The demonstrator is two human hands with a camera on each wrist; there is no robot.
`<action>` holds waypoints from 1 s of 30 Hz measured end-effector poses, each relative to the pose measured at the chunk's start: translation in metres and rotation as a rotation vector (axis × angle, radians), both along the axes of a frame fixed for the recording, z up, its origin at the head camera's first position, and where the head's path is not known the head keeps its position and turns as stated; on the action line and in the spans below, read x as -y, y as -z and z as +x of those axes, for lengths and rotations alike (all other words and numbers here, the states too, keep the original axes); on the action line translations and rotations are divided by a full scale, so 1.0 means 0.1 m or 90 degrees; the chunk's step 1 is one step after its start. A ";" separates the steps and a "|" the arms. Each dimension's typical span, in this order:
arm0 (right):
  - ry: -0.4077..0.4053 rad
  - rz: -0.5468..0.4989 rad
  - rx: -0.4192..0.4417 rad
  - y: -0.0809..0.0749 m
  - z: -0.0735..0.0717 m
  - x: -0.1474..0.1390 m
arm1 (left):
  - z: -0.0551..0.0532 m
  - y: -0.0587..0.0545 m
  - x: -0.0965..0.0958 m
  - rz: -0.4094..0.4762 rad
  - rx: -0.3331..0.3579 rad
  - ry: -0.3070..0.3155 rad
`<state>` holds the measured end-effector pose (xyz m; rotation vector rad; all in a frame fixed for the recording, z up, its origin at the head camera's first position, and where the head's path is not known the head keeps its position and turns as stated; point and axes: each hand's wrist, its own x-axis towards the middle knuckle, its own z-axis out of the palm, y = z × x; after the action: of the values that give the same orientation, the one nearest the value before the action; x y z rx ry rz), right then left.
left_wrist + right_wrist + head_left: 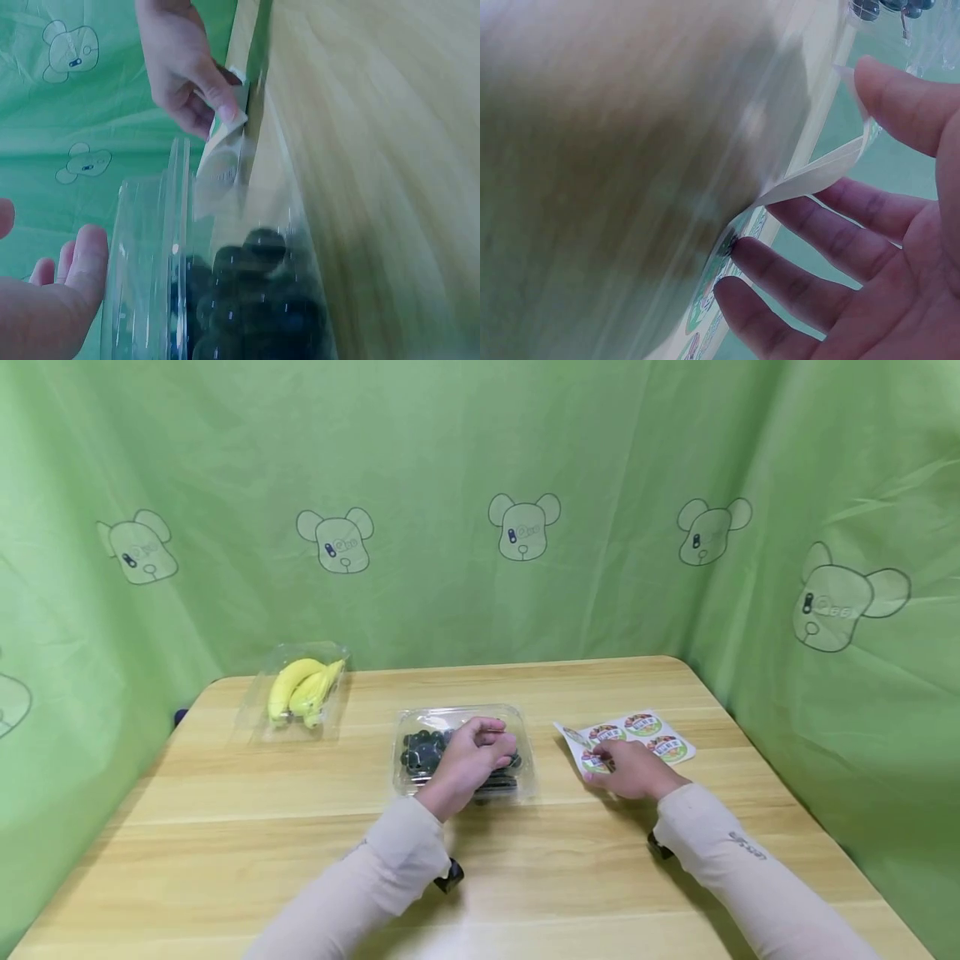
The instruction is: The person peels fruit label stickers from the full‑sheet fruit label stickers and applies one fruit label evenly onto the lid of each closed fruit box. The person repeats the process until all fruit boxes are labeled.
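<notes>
In the head view a clear plastic clamshell box [408, 720] holds dark grapes [424, 753]. My left hand [471, 760] hovers over its lid, fingers loosely bent and holding nothing. The left wrist view has that hand [64, 292] beside the lid of the box [176, 225], with the grapes [255, 300] behind the plastic. To the right, my right hand [630, 768] pinches a sheet of round stickers [643, 724] at its near left part. Between thumb and fingers the sheet [817, 176] bends up from the table, as the right wrist view shows.
At the back left of the wooden table [225, 827], another clear box [258, 693] contains yellow bananas [296, 685]. Green curtains [435, 593] with bear-head outlines enclose the table at the back and sides.
</notes>
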<state>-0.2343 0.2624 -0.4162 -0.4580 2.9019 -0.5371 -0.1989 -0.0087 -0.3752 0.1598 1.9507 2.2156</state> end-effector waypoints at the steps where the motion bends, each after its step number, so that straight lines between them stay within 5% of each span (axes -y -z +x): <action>1: 0.001 0.000 -0.001 0.00 0.00 0.00 | 0.00 0.00 -0.03 0.004 0.001 0.005; 11: 0.005 -0.003 -0.010 0.01 -0.01 0.00 | 0.05 0.03 -0.36 0.044 0.006 0.084; 21: 0.003 -0.026 -0.002 0.00 0.01 0.00 | 0.07 0.12 -0.69 -0.067 0.020 0.116; 30: 0.004 -0.029 -0.002 -0.01 0.03 -0.01 | 0.03 0.26 -0.87 0.053 0.080 0.122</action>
<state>-0.2314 0.2633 -0.4153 -0.4558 2.9008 -0.6059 -0.1963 0.0779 -0.4014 0.2046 1.7041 2.1279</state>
